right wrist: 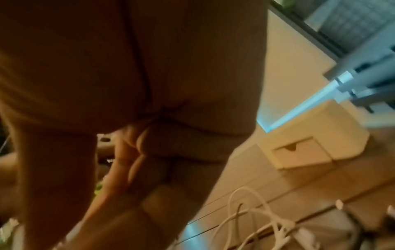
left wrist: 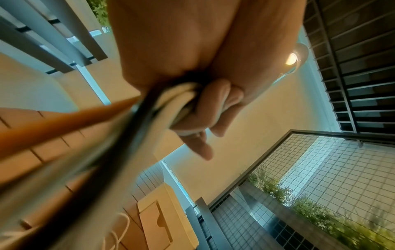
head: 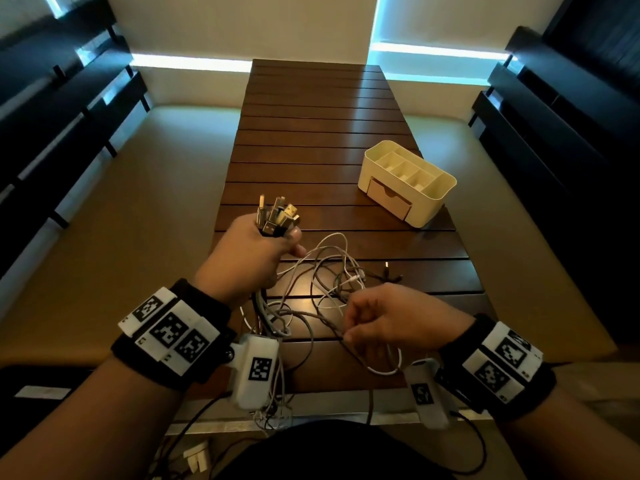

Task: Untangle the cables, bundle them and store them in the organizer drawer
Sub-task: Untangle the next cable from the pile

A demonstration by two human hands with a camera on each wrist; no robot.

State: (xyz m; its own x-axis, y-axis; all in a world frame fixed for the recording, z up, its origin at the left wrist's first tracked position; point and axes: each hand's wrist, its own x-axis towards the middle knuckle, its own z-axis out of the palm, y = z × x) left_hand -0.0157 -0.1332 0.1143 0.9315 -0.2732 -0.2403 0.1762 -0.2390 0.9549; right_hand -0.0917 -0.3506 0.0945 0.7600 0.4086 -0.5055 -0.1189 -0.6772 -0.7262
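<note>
My left hand (head: pixel 256 252) grips a bunch of cables just below their USB plugs (head: pixel 277 216), which stick up out of the fist. In the left wrist view the fingers (left wrist: pixel 203 108) curl round white and black cords (left wrist: pixel 149 108). The loose tangle of white and grey cables (head: pixel 325 275) trails over the wooden table (head: pixel 311 133). My right hand (head: pixel 377 317) pinches a grey cable (head: pixel 325 323) near the table's front edge. The cream organizer (head: pixel 408 181), its small front drawer (head: pixel 389 199) pushed in, stands to the right, beyond the tangle.
Dark benches (head: pixel 69 98) flank the table on both sides, with tan floor (head: pixel 138 220) between. More cords hang off the table's front edge (head: pixel 273 403) toward my lap. The organizer's top compartments (head: pixel 405 168) hold nothing I can see.
</note>
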